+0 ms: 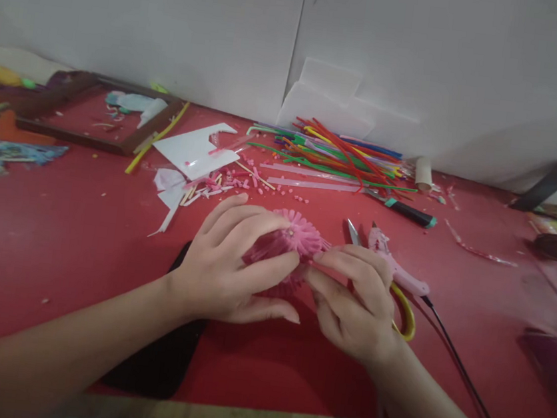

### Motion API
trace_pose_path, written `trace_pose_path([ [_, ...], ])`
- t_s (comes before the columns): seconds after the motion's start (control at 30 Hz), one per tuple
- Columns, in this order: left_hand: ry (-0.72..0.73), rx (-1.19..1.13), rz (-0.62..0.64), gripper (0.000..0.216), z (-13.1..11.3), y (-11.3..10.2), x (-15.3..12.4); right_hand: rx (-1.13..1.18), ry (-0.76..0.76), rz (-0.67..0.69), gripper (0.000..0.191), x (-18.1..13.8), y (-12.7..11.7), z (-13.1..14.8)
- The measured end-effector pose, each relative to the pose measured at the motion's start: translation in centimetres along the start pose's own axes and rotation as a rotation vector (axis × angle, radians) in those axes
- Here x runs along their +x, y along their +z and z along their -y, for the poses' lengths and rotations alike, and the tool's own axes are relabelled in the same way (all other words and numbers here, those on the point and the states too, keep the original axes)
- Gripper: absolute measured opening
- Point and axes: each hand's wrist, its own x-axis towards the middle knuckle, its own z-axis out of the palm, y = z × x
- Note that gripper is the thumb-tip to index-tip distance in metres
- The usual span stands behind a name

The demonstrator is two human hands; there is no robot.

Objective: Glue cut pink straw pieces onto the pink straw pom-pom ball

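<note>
A round pink craft piece (300, 233), with petal-like strips fanned about a small centre, is held above the red table. My left hand (237, 258) wraps round its left side, thumb and fingers pressed to it. At its right edge my right hand (357, 288) pinches with thumb and fingertips; whether it grips the pink strips or a small separate bit is hidden. Just beyond my right hand lie a pink glue gun (405, 272) with a black cord and scissors with a yellow handle (406, 314), partly covered by that hand.
Pipe cleaners (335, 152) in many colours lie at the back by the wall, with a black-and-teal cutter (409, 212) before them. Pink scraps (256, 183) and white paper (197, 149) are scattered nearby. A brown frame (80, 139) stands left; a black flat object (161, 357) lies under my left forearm.
</note>
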Motion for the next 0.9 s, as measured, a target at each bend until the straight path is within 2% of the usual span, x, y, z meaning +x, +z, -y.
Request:
trace_pose_path([
  [0.27, -0.016, -0.017, 0.038, 0.060, 0.1, -0.1, -0.1, 0.018, -0.013, 0.042, 0.026, 0.0, -0.3, 0.0],
  [0.33, -0.018, -0.034, 0.046, 0.057, 0.1, -0.2, -0.2, 0.029, -0.035, -0.002, 0.029, 0.1, -0.9, -0.3],
  [0.4, -0.021, -0.039, 0.048, 0.054, 0.2, -0.2, -0.2, -0.006, 0.009, -0.102, 0.030, 0.4, -2.0, -1.0],
  [0.5, -0.013, -0.039, 0.029, 0.054, 0.3, -0.2, -0.3, -0.057, 0.278, -0.241, 0.030, 0.8, -4.2, -3.0],
  [0.57, -0.012, -0.072, 0.016, 0.054, 0.2, -0.1, -0.3, 0.008, 0.531, -0.240, 0.034, 0.4, -5.9, -4.7],
  [0.6, -0.033, -0.107, 0.011, 0.055, 0.2, -0.1, -0.3, 0.033, 0.625, -0.170, 0.036, -0.1, -6.6, -5.6],
  [0.63, -0.077, -0.150, 0.009, 0.058, 0.1, 0.0, -0.2, 0.031, 0.690, -0.032, 0.037, -0.9, -7.3, -6.6],
  [0.7, -0.214, -0.220, 0.014, 0.071, 0.1, 0.3, 0.0, -0.093, 0.760, 0.353, 0.038, -3.0, -8.2, -8.3],
  [0.77, -0.332, -0.242, 0.034, 0.089, 0.0, 0.6, 0.1, -0.221, 0.838, 0.579, 0.049, -5.3, -8.3, -9.5],
  [0.83, -0.375, -0.241, 0.060, 0.095, 0.0, 0.9, 0.1, -0.258, 0.885, 0.704, 0.059, -7.1, -7.7, -10.2],
  [0.9, -0.387, -0.278, 0.086, 0.085, 0.1, 1.1, -0.1, -0.253, 0.885, 0.727, 0.063, -7.9, -6.7, -10.4],
])
